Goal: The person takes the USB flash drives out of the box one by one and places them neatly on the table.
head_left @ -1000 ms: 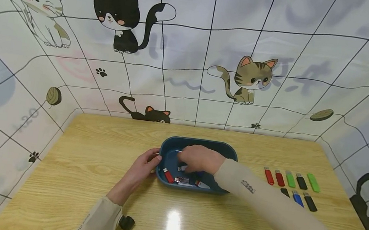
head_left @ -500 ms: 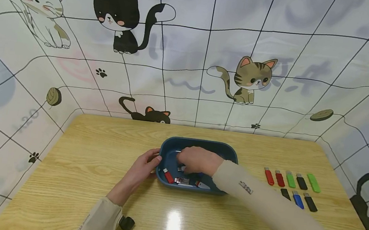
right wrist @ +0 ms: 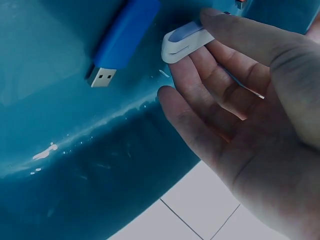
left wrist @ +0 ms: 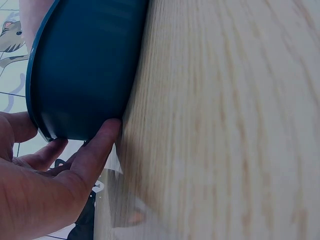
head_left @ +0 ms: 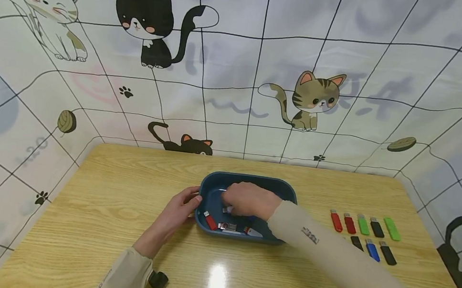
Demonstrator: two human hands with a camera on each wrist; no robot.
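Observation:
A dark blue plastic tray (head_left: 218, 179) stands on the table with several USB sticks in it. My left hand (head_left: 177, 209) grips its left end, thumb at the rim and fingers against the outer wall. Reaching inside the tray, my right hand (head_left: 252, 199) pinches a white and pale blue USB stick (right wrist: 187, 40) between thumb and fingers. Beside it in the right wrist view lies a blue USB stick (right wrist: 127, 37) with a metal plug. A red USB stick (head_left: 210, 221) and a metal-cased one (head_left: 227, 226) lie near the tray's front wall.
To the right of the tray, several USB sticks lie in two rows on the wooden table (head_left: 123, 179), among them a red one (head_left: 336, 221), a light green one (head_left: 392, 228) and a blue one (head_left: 372, 250). A cat-print cloth (head_left: 231, 67) hangs behind and at the sides.
Both hands stay almost where they were; the right hand shifts only slightly inside the tray. The rows of USB sticks look the same.

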